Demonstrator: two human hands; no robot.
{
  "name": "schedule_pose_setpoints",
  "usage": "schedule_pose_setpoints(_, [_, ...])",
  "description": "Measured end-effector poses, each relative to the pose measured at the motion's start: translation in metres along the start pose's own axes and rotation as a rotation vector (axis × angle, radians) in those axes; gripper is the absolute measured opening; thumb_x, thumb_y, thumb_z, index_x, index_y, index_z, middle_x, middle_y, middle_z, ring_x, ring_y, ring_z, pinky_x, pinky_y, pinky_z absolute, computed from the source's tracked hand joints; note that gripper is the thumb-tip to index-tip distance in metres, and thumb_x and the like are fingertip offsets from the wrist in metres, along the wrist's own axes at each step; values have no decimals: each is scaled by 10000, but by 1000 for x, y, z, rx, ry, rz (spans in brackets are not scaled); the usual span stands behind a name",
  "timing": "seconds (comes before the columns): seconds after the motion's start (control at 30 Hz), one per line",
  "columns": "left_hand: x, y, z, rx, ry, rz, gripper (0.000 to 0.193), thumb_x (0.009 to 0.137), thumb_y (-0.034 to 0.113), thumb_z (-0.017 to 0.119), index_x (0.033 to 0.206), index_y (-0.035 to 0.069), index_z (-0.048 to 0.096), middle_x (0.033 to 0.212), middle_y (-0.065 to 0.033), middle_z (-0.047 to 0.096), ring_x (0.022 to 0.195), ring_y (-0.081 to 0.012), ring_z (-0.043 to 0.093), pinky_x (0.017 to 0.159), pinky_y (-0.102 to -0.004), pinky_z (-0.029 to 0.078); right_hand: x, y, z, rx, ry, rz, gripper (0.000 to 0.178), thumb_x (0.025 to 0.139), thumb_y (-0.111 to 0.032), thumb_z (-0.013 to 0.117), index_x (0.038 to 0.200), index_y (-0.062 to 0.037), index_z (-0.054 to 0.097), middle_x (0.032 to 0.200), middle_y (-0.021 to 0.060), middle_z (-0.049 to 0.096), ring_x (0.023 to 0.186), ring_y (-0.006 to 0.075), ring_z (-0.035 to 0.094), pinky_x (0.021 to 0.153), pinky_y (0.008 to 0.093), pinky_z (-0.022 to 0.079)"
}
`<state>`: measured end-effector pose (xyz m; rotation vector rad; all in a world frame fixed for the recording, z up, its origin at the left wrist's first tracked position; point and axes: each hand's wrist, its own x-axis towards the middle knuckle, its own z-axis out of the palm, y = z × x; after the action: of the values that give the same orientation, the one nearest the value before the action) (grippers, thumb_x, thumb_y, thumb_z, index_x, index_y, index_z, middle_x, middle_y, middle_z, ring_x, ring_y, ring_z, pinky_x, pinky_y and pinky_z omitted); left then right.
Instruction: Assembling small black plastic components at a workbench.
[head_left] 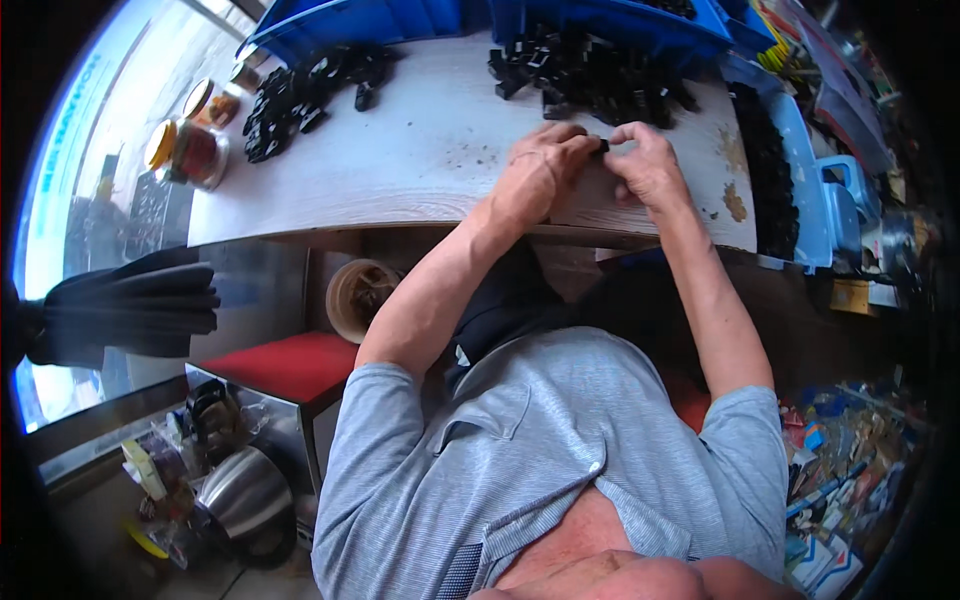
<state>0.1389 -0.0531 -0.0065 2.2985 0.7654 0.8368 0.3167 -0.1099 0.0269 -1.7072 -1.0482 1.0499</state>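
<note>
Shirt (560, 450): grey, collared, nearest the lens, filling the lower middle.
Kettle (243, 492): steel, on the floor at lower left, beside a red-topped stool (290, 365).
Arms: bare, reaching up from the shirt to the near edge of the table (400, 170).
Left hand (540, 170): resting on the table near its front edge, fingers curled and pinching a small black part (603, 146).
Right hand (648, 165): just beside the left, fingertips meeting it, thumb and forefinger closed on the same part.
Part: between both hands' fingertips, just above the tabletop, right of centre, mostly hidden.
Right pile (590, 75): loose black parts, beyond the hands, at the far edge.
Left pile (300, 90): more black parts, toward the far left corner.
Jars (195, 150): at the left edge, beside the left pile.
Bins (480, 20): blue, along the far edge, behind both piles.
Tray (790, 160): blue, at the right edge, filled with black pieces.
</note>
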Motion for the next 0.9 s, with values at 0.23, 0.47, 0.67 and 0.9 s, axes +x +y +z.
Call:
schedule_pose_setpoints(0.23, [-15,5,-14,468,-93,110,612,838,63,685,1425,184,559,1355,-66,621,1223,-300,568,1040,-442,441,0,-17,8,-113,-128,61,338,851,-55,672,1188,-77,663,606,-3,561,427,101,508,394,263,376])
schedule_pose_setpoints(0.47, [-18,-10,-9,203,259,173,412,803,108,711,1211,92,655,1245,-156,638,1141,-345,579,921,-459,471,1,-14,4,-124,-155,52,302,840,-129,752,1114,-49,655,597,-1,543,389,96,460,371,260,349])
schedule_pose_setpoints(0.67, [-28,-105,-121,792,813,-369,349,925,336,667,1150,70,697,1151,-168,688,1056,-362,623,936,-462,479,-10,-5,-14,15,-60,103,372,806,-182,802,1106,-33,642,565,-8,530,403,115,518,403,248,443])
schedule_pose_setpoints(0.9, [-35,-145,-148,776,552,-644,367,933,451,564,1061,173,766,1061,-146,718,997,-369,655,900,-453,510,15,20,-116,371,494,103,362,827,-197,813,1132,-70,663,544,2,474,507,156,582,527,348,601])
